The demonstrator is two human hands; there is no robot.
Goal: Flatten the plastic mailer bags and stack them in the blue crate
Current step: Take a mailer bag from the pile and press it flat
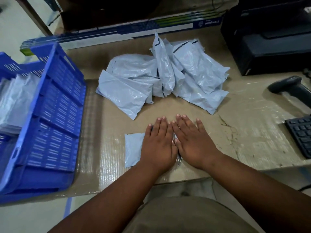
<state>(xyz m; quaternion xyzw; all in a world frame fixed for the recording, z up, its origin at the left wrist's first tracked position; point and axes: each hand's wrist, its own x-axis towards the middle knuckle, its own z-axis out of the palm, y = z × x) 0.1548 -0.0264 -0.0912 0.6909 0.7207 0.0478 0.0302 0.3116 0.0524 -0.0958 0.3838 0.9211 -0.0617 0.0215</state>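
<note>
Your forearms reach in from the near edge, and both hands lie flat, palms down, on one small mailer bag [133, 148] at the near middle of the desk [244, 132]. Your left hand [159, 145] covers the bag's middle; your right hand [195, 143] lies just beside it, thumbs touching, so most of the bag is hidden and only its left end shows. Neither grip is closed on anything: fingers are straight and spread, pressing rather than holding.

Judging by the pale grey-blue film, this bag is thin, light and soft, with a slick surface that likely slides on the taped cardboard under it. It should crease easily and trap air, so pressing outward from the centre looks right. To lift it, pinching the exposed left edge or a corner seems the best place, since a flat sheet gives nothing to grasp from above.

Farther away, a loose pile of crumpled bags [161, 78] waits in the middle of the desk, well apart from your hands. On the left stands the blue crate [57, 105], with flattened bags [15, 101] already stacked inside.

On the right sit a handheld scanner [289, 88], a keyboard [301, 133] and a black printer [269, 39].
</note>
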